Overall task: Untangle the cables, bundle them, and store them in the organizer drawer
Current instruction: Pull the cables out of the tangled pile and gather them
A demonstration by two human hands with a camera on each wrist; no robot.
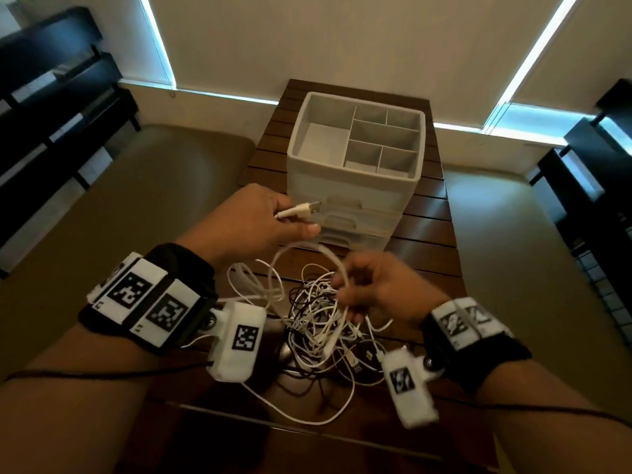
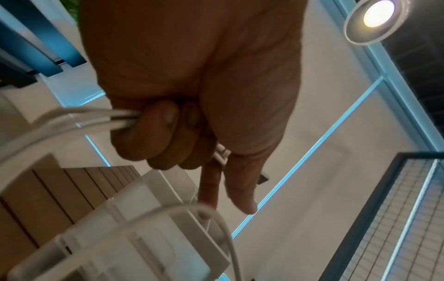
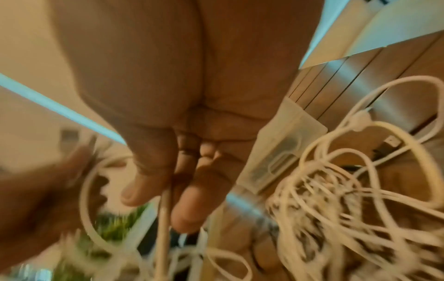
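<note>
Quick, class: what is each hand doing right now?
Left hand: closed, gripping a white cable near its plug.
Right hand: closed, pinching a white cable loop.

The dark brown slatted wooden desk [image 1: 431, 213] serves as the reference landmark. Behind the desk, cream roller blinds [image 1: 325, 39] cover the windows; thin blue-white strips of daylight [image 1: 533, 53] show along the blind edges and sill. Left of the desk stands a black shelving unit [image 1: 58, 97]. Right of the desk stands a second black shelving unit [image 1: 591, 186]. Beige padded seat surfaces [image 1: 143, 206] flank the desk on both sides. Above the desk, a round recessed ceiling lamp [image 2: 377, 17] is lit.
</note>
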